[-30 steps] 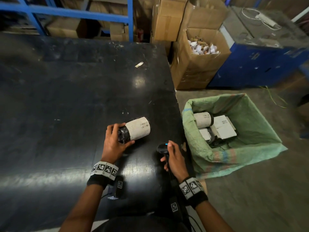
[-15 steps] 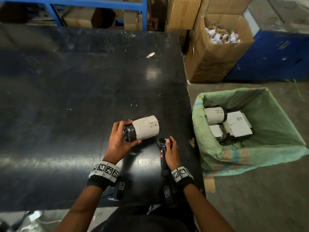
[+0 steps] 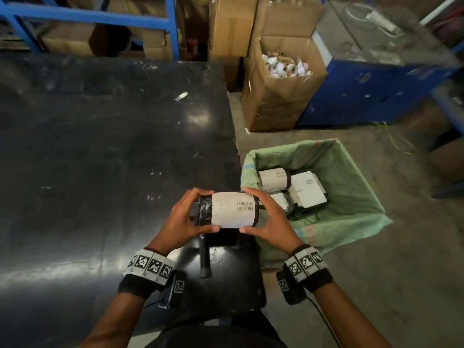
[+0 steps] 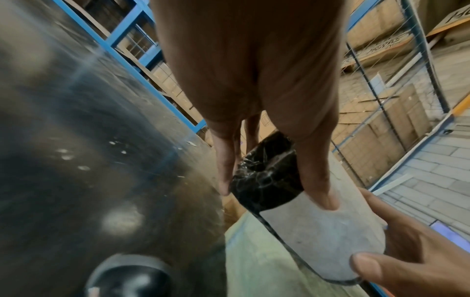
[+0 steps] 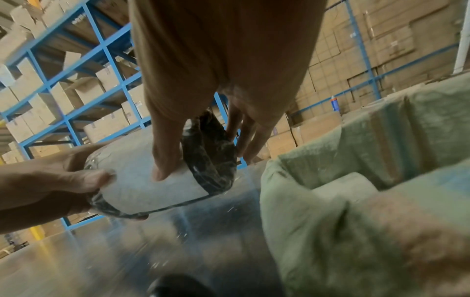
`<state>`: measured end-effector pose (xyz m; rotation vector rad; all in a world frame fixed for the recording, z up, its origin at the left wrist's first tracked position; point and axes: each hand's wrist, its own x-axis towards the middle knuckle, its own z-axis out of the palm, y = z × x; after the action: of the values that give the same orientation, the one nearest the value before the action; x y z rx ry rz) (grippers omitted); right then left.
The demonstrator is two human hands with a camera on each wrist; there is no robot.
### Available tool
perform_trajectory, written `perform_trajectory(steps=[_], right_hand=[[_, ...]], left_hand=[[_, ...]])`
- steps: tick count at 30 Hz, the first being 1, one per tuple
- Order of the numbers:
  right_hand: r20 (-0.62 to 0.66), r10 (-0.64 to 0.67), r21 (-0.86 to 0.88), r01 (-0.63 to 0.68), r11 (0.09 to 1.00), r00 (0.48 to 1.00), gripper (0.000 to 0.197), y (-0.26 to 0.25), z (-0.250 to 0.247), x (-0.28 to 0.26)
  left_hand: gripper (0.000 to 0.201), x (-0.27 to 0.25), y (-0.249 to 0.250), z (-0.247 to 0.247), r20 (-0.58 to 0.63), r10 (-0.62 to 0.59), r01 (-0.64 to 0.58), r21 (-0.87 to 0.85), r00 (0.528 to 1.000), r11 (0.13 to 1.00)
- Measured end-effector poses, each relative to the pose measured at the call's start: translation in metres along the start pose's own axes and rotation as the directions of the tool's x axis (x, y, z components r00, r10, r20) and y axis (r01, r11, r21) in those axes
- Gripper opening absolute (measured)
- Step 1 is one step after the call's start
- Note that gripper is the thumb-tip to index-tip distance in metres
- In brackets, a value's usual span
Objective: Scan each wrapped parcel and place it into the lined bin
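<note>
A wrapped parcel (image 3: pixel 232 209), a black-plastic cylinder with a white barcode label, is held level above the table's right edge. My left hand (image 3: pixel 185 217) grips its left end and my right hand (image 3: pixel 267 217) grips its right end. The left wrist view shows the parcel (image 4: pixel 312 227) with my left thumb on the label; in the right wrist view the parcel (image 5: pixel 162 180) sits between both hands. The handheld scanner (image 3: pixel 204 252) lies on the black table (image 3: pixel 100 159) beneath the parcel, in no hand. The green-lined bin (image 3: pixel 351 197) stands on the floor right of the table and holds several labelled parcels (image 3: pixel 305 188).
An open cardboard box (image 3: pixel 278 96) of paper scraps stands behind the bin, with a blue cabinet (image 3: pixel 376 91) to its right. Blue shelving (image 3: pixel 100 18) with cartons runs behind the table. A small white scrap (image 3: pixel 181 95) lies on the far tabletop.
My right hand has let go of the scanner, which now lies on the table, and has taken the parcel's right end. The parcel has moved right, nearer the bin.
</note>
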<state>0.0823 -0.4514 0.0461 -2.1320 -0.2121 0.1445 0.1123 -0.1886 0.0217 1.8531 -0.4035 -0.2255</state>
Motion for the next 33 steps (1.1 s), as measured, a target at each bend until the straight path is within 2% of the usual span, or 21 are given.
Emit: perform_trajectory(steps=[4, 8, 11, 13, 17, 22, 29, 33], right_hand=[[-0.017, -0.063, -0.071, 0.062, 0.996, 0.998, 0.086, 0.017, -0.052, -0.006], [-0.019, -0.056, -0.060, 0.054, 0.997, 0.998, 0.085, 0.046, -0.103, -0.007], [0.011, -0.023, -0.111, 0.024, 0.994, 1.000, 0.087, 0.081, -0.146, -0.001], [0.025, 0.027, -0.156, -0.023, 0.987, 0.999, 0.087, 0.110, -0.174, 0.009], [0.048, 0.176, -0.209, -0.163, 0.964, 0.983, 0.087, 0.167, -0.218, 0.043], [0.022, 0.290, -0.298, -0.271, 0.915, 0.957, 0.080, 0.217, -0.238, 0.093], [0.023, 0.422, -0.309, -0.395, 0.865, 0.906, 0.071, 0.253, -0.237, 0.126], [-0.049, 0.444, -0.293, -0.438, 0.850, 0.895, 0.077, 0.268, -0.232, 0.124]], left_hand=[[0.080, 0.026, 0.023, 0.041, -0.008, 0.051, -0.051, -0.014, 0.999, 0.999], [0.081, 0.055, 0.039, 0.089, -0.018, 0.082, -0.082, -0.010, 0.996, 0.997], [0.092, 0.079, 0.039, 0.130, -0.025, 0.098, -0.093, 0.162, 0.995, 0.982], [0.097, 0.096, 0.029, 0.161, -0.070, 0.072, -0.047, 0.306, 0.995, 0.951], [0.092, 0.119, 0.007, 0.214, -0.190, -0.069, 0.166, 0.562, 0.979, 0.810], [0.087, 0.124, -0.006, 0.241, -0.300, -0.118, 0.301, 0.694, 0.947, 0.654], [0.084, 0.125, -0.012, 0.244, -0.276, -0.188, 0.333, 0.730, 0.942, 0.597], [0.083, 0.125, -0.015, 0.243, -0.255, -0.217, 0.334, 0.747, 0.942, 0.574]])
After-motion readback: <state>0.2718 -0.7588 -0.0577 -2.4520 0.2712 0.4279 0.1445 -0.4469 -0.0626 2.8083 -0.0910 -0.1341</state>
